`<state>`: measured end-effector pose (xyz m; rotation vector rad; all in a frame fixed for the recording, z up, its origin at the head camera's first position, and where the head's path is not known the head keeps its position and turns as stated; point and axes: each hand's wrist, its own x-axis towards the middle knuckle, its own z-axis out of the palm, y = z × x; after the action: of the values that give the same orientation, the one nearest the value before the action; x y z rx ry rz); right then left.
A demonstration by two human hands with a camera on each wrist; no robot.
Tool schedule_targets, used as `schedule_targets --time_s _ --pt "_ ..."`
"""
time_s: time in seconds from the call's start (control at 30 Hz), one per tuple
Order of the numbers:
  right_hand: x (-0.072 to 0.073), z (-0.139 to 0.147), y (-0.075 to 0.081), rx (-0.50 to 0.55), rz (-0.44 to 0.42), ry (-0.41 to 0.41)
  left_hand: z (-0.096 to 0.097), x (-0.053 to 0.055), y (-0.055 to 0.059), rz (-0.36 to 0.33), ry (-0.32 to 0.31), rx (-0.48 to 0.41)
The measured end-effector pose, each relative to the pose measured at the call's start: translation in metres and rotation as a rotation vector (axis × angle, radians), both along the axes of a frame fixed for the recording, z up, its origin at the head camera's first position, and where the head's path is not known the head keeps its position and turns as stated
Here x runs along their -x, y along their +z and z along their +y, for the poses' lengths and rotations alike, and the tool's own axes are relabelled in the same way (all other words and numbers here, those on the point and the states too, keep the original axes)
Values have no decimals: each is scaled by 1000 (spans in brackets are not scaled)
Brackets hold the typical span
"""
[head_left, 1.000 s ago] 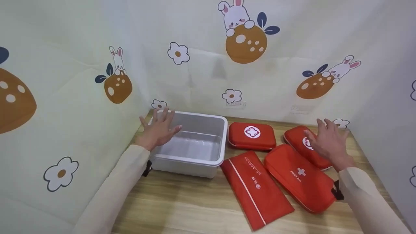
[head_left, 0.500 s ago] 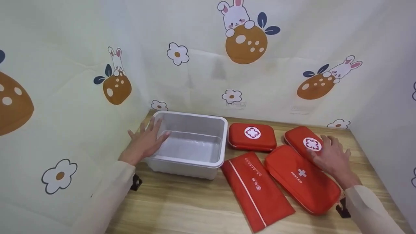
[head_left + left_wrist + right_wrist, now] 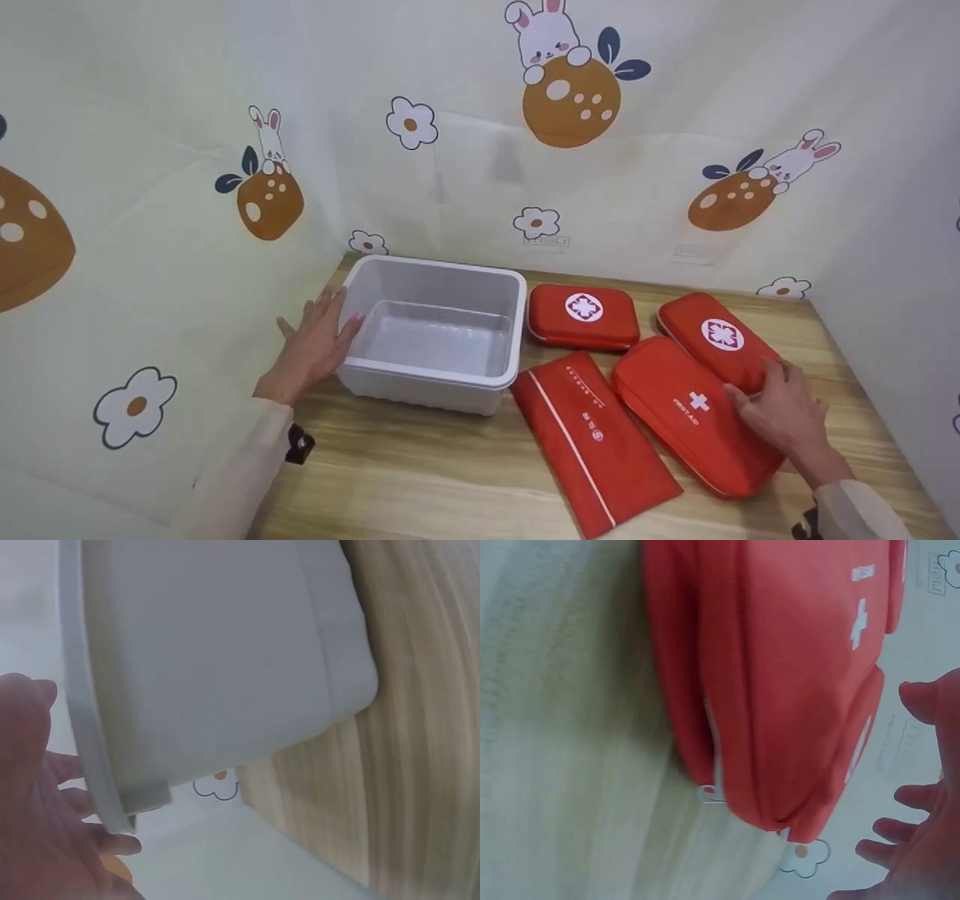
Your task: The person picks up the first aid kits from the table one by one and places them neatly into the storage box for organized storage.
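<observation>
A grey-white plastic bin (image 3: 420, 386) stands on the wooden table at the left, its inside bare. My left hand (image 3: 311, 349) is at the bin's left rim with fingers extended; in the left wrist view the fingertips (image 3: 112, 841) overlap the rim's corner. On the right, my right hand (image 3: 787, 412) hovers over the red FIRST AID pouch (image 3: 679, 409), thumb and fingers spread and holding nothing. Just beyond its fingertips lies a red case with a white round emblem (image 3: 694, 319). The right wrist view shows the pouch's zipped edge (image 3: 727, 727) beside the spread fingers.
Another red case (image 3: 551, 322) with a round emblem sits close to the bin's right side. In front of it lies a flat red pouch (image 3: 600, 465) with a white stripe. Patterned fabric walls (image 3: 450, 172) enclose the table at the back and sides.
Both hands have come down and toward the person. The left went from over the bin to its left rim; the right from above the rear case to over the FIRST AID pouch.
</observation>
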<state>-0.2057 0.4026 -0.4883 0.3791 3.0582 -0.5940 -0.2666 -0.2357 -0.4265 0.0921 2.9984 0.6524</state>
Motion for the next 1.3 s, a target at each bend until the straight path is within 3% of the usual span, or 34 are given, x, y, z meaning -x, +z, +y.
schedule_targets --time_s 0.23,0.43,0.73,0.87,1.03,1.3 --pt "-7 1 -8 200 -183 -195 -1 0 -11 2 101 -92" --pt "-12 -5 -16 267 -238 -299 0 -2 -18 116 138 -204" --pt "-18 -8 -27 214 -363 -290 0 -2 -27 199 207 -351" --pt "-19 -5 -28 214 -391 -260 0 -1 -29 234 235 -368" --pt "-21 -4 -26 285 -402 -276 0 0 -32 217 278 -397" --pt "-20 -3 -26 425 -396 -344 -2 -1 -35 193 297 -446"
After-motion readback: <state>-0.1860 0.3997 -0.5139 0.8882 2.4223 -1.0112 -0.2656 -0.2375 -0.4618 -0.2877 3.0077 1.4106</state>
